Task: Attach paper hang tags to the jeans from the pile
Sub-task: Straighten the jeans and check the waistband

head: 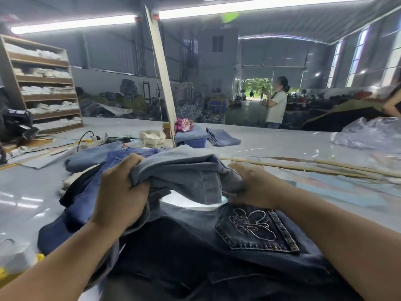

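A folded pair of light blue jeans (186, 172) is held up just above the table. My left hand (121, 190) grips its left edge with the thumb curled over the fold. My right hand (253, 185) holds its right edge from the side. Beneath them, close to me, lies a dark blue pair (195, 253) with a back pocket (256, 231) embroidered with a pale flower. More jeans in mid and dark blue form a pile (86, 192) at the left. No paper hang tag is in view.
A folded light blue pair (223, 137) and a blue box (193, 140) lie further back. A power strip (93, 142), a white bag (152, 139), a slanted white pole (161, 72), thin sticks (303, 168) and clear plastic (368, 133) share the table. A person (276, 103) stands far behind.
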A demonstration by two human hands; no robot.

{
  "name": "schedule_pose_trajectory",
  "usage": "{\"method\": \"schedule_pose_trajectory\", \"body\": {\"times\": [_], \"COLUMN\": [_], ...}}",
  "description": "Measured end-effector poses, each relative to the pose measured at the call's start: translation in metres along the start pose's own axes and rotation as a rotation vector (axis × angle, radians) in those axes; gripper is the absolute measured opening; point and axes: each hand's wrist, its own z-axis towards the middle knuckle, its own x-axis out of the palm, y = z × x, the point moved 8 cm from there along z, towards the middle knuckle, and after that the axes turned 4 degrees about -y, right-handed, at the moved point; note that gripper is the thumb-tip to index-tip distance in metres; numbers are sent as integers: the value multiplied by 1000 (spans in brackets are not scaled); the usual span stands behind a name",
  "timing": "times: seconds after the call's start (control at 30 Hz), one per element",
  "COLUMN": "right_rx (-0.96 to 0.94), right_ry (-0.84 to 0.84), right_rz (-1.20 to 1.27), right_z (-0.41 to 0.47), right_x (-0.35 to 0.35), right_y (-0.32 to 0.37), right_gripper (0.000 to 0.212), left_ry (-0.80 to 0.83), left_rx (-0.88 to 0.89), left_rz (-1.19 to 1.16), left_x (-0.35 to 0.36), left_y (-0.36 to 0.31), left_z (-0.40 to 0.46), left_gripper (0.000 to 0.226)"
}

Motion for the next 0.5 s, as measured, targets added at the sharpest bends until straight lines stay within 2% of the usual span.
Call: {"method": "schedule_pose_trajectory", "body": {"times": [0.03, 0.07, 0.1, 0.17, 0.23, 0.27, 0.33, 0.4, 0.43, 0.5], "right_rx": [-13, -20, -16, 7, -55, -106, -176, -212, -225, -218], "right_ry": [-40, -87, -135, -274, -460, -534, -631, -669, -664, -537], "right_rz": [-31, -68, -102, -109, -118, -156, -287, -442, -510, -629], "right_z": [1, 3, 3, 3, -3, -8, -16, -27, -32, -40], "right_x": [-1, -6, -12, -31, -58, -73, -101, -125, -131, -130], "right_y": [1, 3, 3, 4, 18, 29, 48, 63, 69, 74], "right_gripper": [30, 11, 10, 14, 16, 17, 13, 5, 7, 13], "left_ry": [56, 127, 213, 367, 438, 450, 436, 436, 459, 507], "left_rx": [7, 28, 75, 246, 385, 415, 441, 450, 461, 551], "left_rz": [19, 44, 83, 185, 230, 240, 277, 290, 285, 298], "left_x": [4, 9, 16, 32, 46, 52, 62, 68, 73, 81], "left_y": [0, 0, -4, -18, -40, -51, -68, -75, -76, -81], "left_z": [-2, -5, -9, -19, -26, -28, -28, -28, -31, -40], "left_gripper": [22, 26, 34, 67, 94, 101, 101, 90, 85, 78]}}
